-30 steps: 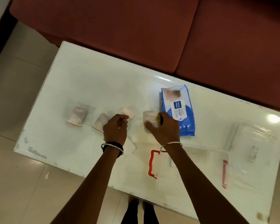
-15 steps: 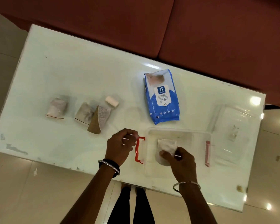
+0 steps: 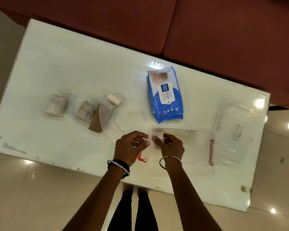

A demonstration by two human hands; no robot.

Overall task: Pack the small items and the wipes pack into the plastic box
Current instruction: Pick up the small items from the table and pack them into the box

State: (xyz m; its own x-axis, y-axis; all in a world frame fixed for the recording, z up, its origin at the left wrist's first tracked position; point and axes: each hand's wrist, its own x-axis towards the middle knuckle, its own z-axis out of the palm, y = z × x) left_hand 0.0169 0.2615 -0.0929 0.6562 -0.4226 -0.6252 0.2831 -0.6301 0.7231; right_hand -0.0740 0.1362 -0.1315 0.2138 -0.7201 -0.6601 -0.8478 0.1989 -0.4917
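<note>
A clear plastic box [image 3: 198, 170] with red handles sits at the table's near edge. Over its left end my right hand [image 3: 169, 146] and my left hand [image 3: 130, 148] both pinch a small clear zip bag [image 3: 157, 135] with pale contents. A blue and white wipes pack [image 3: 166, 95] lies just beyond the box. To the left lie two more small zip bags [image 3: 56, 105] [image 3: 84, 112], a brown and white strip pack [image 3: 100, 118] leaning over the second bag, and a small white roll [image 3: 114, 99].
The box's clear lid [image 3: 237, 130] lies right of the box near the table's right edge. The white glossy table [image 3: 73, 67] stands before a red sofa [image 3: 207, 30]. Tiled floor and my legs show below the near edge.
My right hand carried the small bag from beside the wipes pack over to the box. My left hand left the items on the left and now pinches the same bag.
</note>
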